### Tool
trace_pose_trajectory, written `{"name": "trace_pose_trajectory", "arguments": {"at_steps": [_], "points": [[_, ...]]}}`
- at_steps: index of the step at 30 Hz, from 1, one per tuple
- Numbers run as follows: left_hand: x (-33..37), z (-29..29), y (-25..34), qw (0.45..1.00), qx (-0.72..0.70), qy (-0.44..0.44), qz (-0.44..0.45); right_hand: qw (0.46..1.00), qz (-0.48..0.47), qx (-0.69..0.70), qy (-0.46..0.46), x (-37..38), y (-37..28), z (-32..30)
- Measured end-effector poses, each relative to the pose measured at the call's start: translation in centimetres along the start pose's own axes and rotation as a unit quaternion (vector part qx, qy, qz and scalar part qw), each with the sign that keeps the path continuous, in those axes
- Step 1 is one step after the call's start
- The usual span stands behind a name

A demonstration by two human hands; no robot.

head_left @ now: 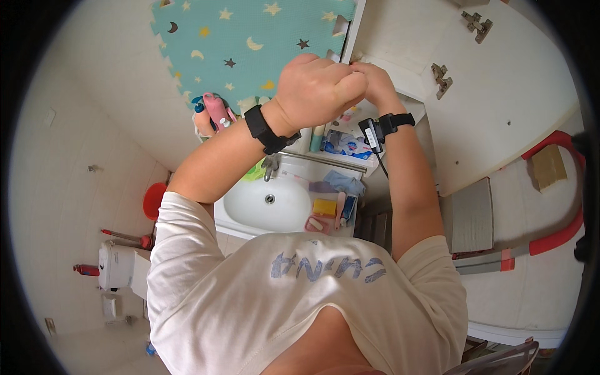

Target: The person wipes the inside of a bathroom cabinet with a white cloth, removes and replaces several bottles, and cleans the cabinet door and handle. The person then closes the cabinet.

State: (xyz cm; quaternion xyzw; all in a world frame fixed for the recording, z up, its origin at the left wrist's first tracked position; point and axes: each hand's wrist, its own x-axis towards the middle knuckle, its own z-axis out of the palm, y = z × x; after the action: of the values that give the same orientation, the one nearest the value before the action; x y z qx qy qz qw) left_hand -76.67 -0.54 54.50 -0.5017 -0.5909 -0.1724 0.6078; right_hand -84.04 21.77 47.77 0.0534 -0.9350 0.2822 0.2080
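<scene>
Both hands are raised in front of me, close together, above the basin and before the open cabinet. My left hand (pixel 319 89) is curled into a fist, and anything inside it is hidden. Just behind it on the right is my right hand (pixel 376 84), its fingers bent inward and partly covered by the left fist; I cannot make out what they grip. The hands overlap at the edge of a white cabinet frame (pixel 351 39). Beyond them hangs a teal foam mat (pixel 250 62) with stars and moons. Black straps circle both wrists.
Below is a white washbasin (pixel 265 219) with a metal faucet (pixel 270 167). A yellow box (pixel 324 207) and a blue cloth (pixel 345 182) lie beside it. Bottles and a blue-and-white packet (pixel 347 145) crowd the shelf. An open cabinet door (pixel 506 94) stands at right.
</scene>
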Motion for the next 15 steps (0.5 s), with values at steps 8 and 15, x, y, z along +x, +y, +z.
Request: {"name": "trace_pose_trajectory", "arguments": {"at_steps": [8, 15], "points": [[0.44, -0.66, 0.52, 0.999, -0.022, 0.023, 0.024, 0.999, -0.029, 0.011, 0.021, -0.36, -0.09, -0.27], [0.04, -0.83, 1.0, 1.0, -0.006, -0.005, -0.003, 0.999, -0.032, -0.006, 0.034, -0.6, -0.3, -0.38]]}}
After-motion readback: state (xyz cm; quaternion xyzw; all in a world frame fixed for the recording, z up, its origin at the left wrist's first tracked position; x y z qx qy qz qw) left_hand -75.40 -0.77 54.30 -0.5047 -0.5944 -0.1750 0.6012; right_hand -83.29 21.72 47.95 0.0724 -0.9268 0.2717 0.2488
